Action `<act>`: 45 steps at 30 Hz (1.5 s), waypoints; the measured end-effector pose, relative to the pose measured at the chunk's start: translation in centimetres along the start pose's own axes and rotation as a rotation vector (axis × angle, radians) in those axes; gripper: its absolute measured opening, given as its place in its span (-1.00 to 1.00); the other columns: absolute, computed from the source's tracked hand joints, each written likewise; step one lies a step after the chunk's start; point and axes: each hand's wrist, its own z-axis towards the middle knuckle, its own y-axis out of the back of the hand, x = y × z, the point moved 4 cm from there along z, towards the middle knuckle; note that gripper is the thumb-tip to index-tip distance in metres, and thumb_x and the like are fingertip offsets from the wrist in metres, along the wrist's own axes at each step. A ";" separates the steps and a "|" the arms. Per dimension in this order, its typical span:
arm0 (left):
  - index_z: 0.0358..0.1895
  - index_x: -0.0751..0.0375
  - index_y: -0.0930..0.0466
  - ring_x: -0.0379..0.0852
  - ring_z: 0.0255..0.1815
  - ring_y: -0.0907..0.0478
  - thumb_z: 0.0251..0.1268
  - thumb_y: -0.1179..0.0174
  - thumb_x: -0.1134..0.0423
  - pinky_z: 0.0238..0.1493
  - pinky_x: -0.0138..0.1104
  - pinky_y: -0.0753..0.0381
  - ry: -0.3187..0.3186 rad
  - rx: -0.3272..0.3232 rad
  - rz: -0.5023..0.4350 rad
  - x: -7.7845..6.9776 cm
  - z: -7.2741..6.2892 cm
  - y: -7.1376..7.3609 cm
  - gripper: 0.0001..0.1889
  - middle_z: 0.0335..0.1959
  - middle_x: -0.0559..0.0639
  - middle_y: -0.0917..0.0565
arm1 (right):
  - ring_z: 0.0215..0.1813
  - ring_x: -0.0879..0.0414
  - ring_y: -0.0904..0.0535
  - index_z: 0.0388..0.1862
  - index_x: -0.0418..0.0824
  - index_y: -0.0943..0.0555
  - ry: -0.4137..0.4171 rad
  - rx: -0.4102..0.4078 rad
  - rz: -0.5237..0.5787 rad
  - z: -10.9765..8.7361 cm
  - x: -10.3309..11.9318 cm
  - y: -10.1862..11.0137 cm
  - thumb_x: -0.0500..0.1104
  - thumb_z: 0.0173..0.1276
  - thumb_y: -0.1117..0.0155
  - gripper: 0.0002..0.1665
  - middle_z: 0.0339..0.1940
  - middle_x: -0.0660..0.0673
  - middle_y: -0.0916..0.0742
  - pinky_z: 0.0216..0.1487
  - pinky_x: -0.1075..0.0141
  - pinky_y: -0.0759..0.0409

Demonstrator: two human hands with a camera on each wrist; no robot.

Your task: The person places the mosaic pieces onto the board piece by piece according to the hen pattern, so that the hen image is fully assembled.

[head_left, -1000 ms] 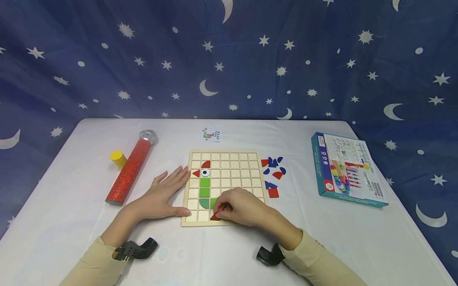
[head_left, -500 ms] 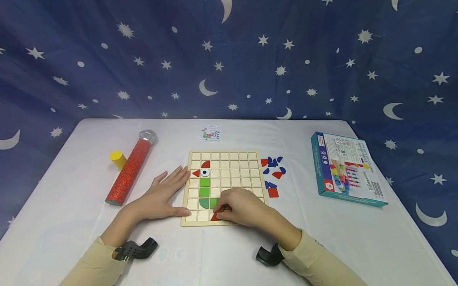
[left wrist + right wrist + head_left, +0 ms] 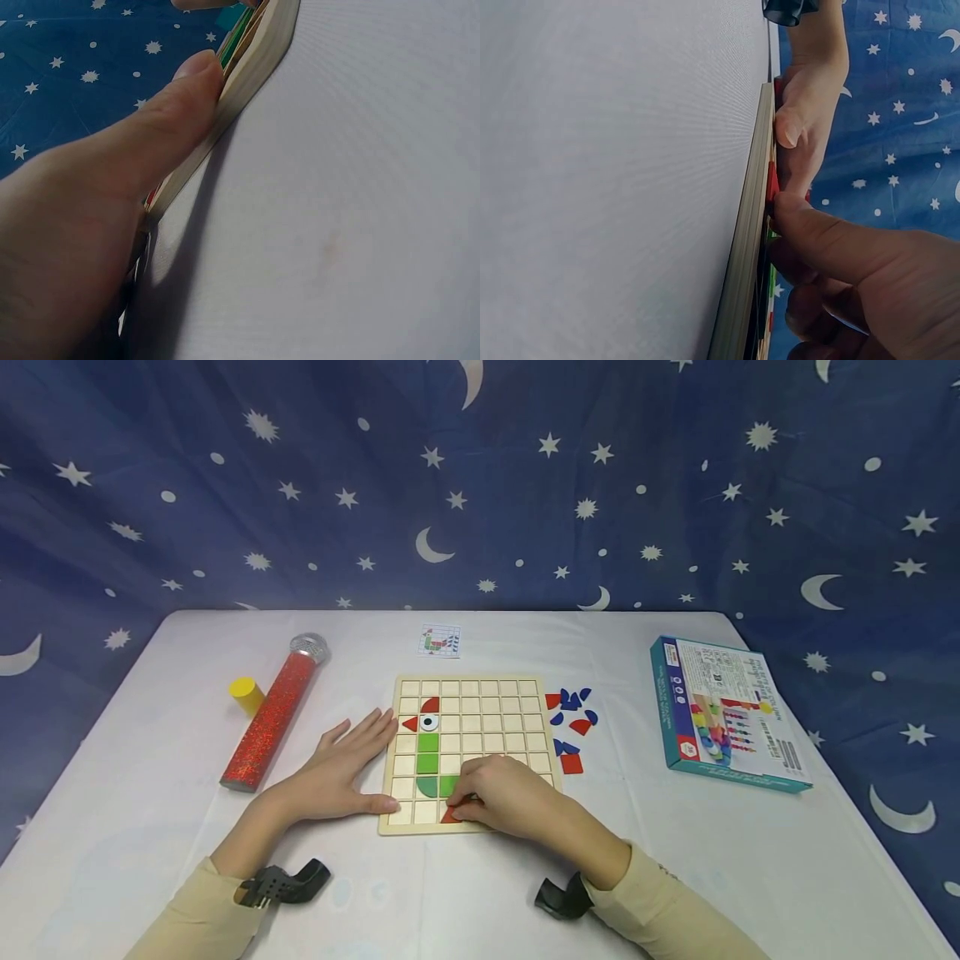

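Note:
A wooden grid board (image 3: 517,703) lies on the white table. My left hand (image 3: 337,777) is spread flat at its left side, with the thumb (image 3: 199,82) on the board's edge and the fingertips at the rim higher up. Over the lower rows, my right hand (image 3: 506,797) pinches a red triangle tile (image 3: 448,816) in the bottom row; the right wrist view shows the thumb against this red tile (image 3: 772,184). Left of it, green tiles (image 3: 427,763), a round eye tile (image 3: 429,722) and small red tiles (image 3: 431,704) form a bird's head and neck. The right hand hides several cells.
Loose red and blue tiles (image 3: 572,764) lie right of the board. A small picture card (image 3: 440,641) is behind it. A red glittery microphone (image 3: 270,718) and yellow cylinder (image 3: 247,695) lie at left, a teal-edged box (image 3: 727,714) at right.

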 end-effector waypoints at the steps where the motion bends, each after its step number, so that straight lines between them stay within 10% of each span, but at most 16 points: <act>1: 0.51 0.17 0.05 0.04 0.59 0.23 -0.09 -0.18 -0.47 0.48 0.08 0.27 0.001 0.000 0.000 0.0 0.0 0.0 0.17 0.57 0.01 0.10 | -0.30 0.39 -0.54 -0.26 0.00 -0.77 0.001 -0.001 0.000 0.0 0.0 0.0 0.01 0.24 -0.36 -0.83 -0.35 0.17 -0.70 -0.16 0.47 -0.55; 17: 0.51 0.16 0.04 0.05 0.59 0.23 -0.10 -0.19 -0.46 0.48 0.08 0.28 0.010 0.000 -0.003 0.1 0.1 -0.2 0.17 0.57 0.00 0.10 | -0.34 0.35 -0.52 -0.25 0.03 -0.74 -0.052 -0.021 0.057 0.0 -1.0 1.1 -0.02 0.21 -0.39 -0.86 -0.33 0.20 -0.69 -0.27 0.52 -0.49; 31: 0.51 0.15 0.03 0.04 0.59 0.23 -0.10 -0.18 -0.48 0.48 0.07 0.28 0.007 -0.007 0.001 0.2 0.1 -0.2 0.17 0.57 -0.01 0.09 | -0.32 0.13 -0.52 -0.06 -0.13 -0.70 -0.329 -0.178 0.110 -3.7 -12.3 7.2 -0.21 0.19 -0.39 -0.70 -0.27 -0.05 -0.69 -0.33 0.34 -0.53; 45: 0.51 0.15 0.04 0.05 0.59 0.23 -0.10 -0.18 -0.47 0.48 0.07 0.28 0.008 -0.005 -0.002 0.1 0.1 -0.2 0.17 0.57 0.00 0.10 | -0.27 0.08 -0.45 -0.11 -0.04 -0.70 -0.464 -0.034 0.141 -5.9 -16.6 6.9 -0.18 0.10 -0.47 -0.68 -0.26 -0.08 -0.63 -0.23 0.33 -0.50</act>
